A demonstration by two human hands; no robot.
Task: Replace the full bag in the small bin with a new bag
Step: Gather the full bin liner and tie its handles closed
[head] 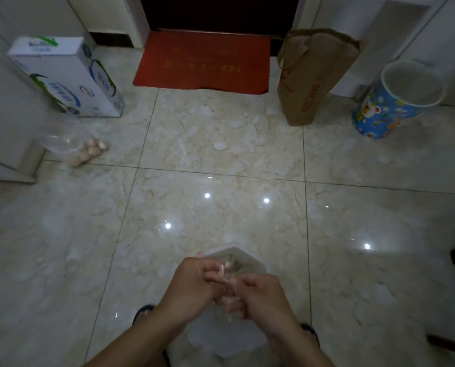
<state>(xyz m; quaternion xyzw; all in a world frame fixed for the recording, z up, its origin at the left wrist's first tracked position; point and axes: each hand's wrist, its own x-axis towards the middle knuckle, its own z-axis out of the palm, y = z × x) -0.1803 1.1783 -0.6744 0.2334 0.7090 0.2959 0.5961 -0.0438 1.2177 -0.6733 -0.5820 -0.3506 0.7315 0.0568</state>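
Fingers of our left hand and right hand are curled together, pinching the twisted top of a clear thin plastic bag between them; the knot itself is blurred, so we cannot say how it is wound. Directly below our hands sits the small pale plastic bin, with the bag's body hanging over it and our dark sandals showing on either side. Glossy cream marble floor tiles stretch ahead. Farther left lies a clear bag of pale eggs, and behind it a white, green and blue printed carton whose lettering we cannot read. Farther right stands a blue cartoon-printed cylindrical bin and a tall brown paper bag with unreadable red print. Farthest, a red doormat carries faint gold lettering, possibly "HOME".
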